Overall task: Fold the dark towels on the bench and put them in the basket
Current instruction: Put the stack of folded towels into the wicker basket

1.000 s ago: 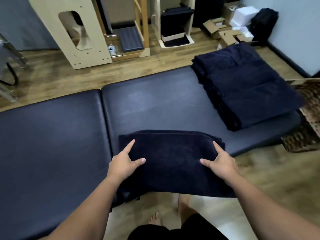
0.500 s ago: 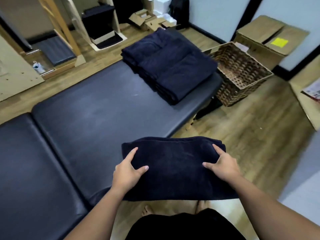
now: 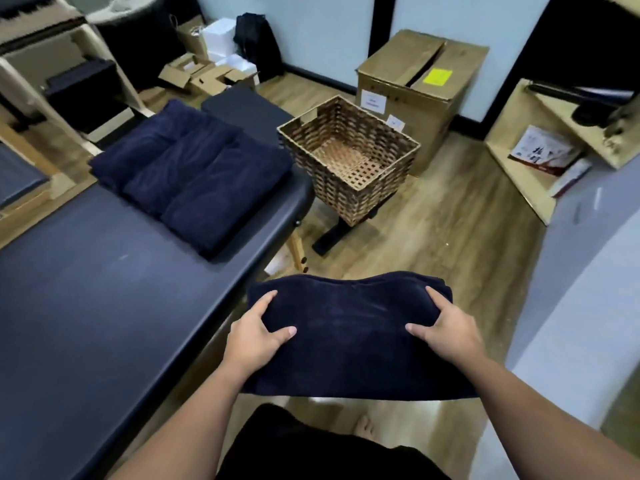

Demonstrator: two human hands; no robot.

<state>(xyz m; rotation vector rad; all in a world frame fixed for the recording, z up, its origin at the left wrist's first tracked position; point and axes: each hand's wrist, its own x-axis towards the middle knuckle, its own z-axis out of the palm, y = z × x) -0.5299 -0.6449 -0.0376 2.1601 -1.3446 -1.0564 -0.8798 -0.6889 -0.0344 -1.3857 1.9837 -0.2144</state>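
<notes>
folded towel [image 3: 349, 327] carried clear of the bench [image 3: 104, 306], clamped at each end by left hand [image 3: 254, 336] and right hand [image 3: 446, 329]. carrying step, likely; next calls for lowering flat into empty basket [image 3: 408, 142]. stack of towels [image 3: 190, 178] waiting on bench.

Folded dark towel [image 3: 349, 336] held off the bench [image 3: 104, 306]; towel stack [image 3: 188, 178] beside woven basket [image 3: 349, 161].

Little can be read. The white label [image 3: 373, 101] on the cardboard box [image 3: 450, 109] carries print too small to make out. A red-and-white packet [image 3: 543, 155] on the wooden shelf [image 3: 512, 168] shows dark Chinese characters, not legible.
</notes>
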